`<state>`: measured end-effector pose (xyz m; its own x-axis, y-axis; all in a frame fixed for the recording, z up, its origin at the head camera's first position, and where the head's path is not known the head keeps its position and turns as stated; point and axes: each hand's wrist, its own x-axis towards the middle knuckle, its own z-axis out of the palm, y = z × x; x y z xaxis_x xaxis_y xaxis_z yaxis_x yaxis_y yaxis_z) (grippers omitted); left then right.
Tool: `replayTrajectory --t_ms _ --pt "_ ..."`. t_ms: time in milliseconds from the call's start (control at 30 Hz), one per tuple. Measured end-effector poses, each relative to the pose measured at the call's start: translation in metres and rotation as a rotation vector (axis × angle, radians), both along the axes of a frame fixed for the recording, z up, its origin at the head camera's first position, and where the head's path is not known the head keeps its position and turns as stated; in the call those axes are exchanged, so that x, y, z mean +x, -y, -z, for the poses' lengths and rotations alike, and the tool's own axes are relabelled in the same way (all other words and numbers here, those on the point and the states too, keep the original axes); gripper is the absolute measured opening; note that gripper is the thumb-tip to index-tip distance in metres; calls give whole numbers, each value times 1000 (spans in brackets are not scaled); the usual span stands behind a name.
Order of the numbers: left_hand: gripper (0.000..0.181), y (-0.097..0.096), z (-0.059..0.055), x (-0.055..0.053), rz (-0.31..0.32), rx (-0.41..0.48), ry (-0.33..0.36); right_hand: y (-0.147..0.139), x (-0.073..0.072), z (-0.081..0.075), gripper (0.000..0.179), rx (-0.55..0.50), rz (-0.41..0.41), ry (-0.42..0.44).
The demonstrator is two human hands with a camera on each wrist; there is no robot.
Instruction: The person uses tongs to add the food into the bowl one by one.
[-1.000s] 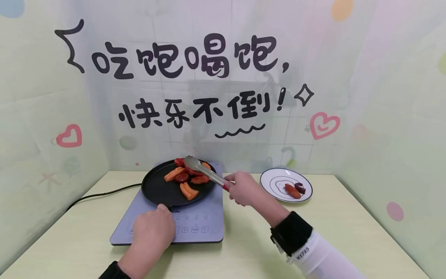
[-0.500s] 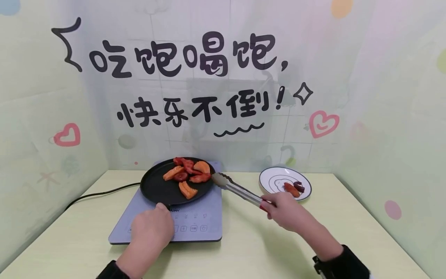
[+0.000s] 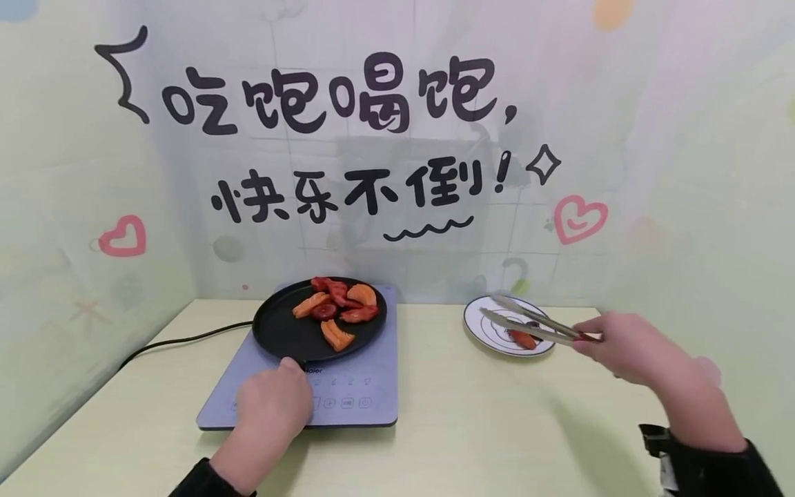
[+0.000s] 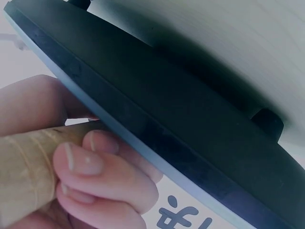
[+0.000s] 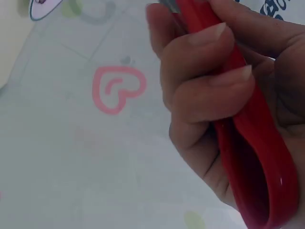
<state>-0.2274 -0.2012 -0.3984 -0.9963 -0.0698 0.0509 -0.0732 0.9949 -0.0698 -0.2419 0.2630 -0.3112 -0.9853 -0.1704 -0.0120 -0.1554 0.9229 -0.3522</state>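
My left hand (image 3: pixel 276 400) grips the handle of a black frying pan (image 3: pixel 279 335); in the left wrist view the fingers curl round that tan, wood-like handle (image 4: pixel 28 167). Orange salmon-like pieces (image 3: pixel 337 336), red pieces (image 3: pixel 359 315) and a dark red round slice (image 3: pixel 324 312) lie in the pan. With my right hand (image 3: pixel 636 352) I hold metal tongs (image 3: pixel 522 325), their two arms spread apart over a white plate (image 3: pixel 477 333). The right wrist view shows fingers wrapped round their red handle (image 5: pixel 259 138). A reddish-orange piece (image 3: pixel 522 339) lies on the plate, partly overlapped by the tongs.
Under the pan sits a flat induction cooker (image 3: pixel 373 386), its black cord (image 3: pixel 180 343) running left across the pale table (image 3: pixel 459 421). A printed cloth backdrop (image 3: pixel 435 269) with black lettering rises behind and along both sides.
The tongs have moved right, from over the food in the pan to above the plate, and their arms have spread. The left hand stays on the pan handle.
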Motion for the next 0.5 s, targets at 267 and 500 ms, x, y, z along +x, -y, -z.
replayTrajectory --t_ms 267,500 --pt "34 1 -2 0 7 -13 1 -31 10 -11 46 43 80 89" --pt "35 0 -2 1 7 -11 3 -25 6 -2 18 -2 94 168"
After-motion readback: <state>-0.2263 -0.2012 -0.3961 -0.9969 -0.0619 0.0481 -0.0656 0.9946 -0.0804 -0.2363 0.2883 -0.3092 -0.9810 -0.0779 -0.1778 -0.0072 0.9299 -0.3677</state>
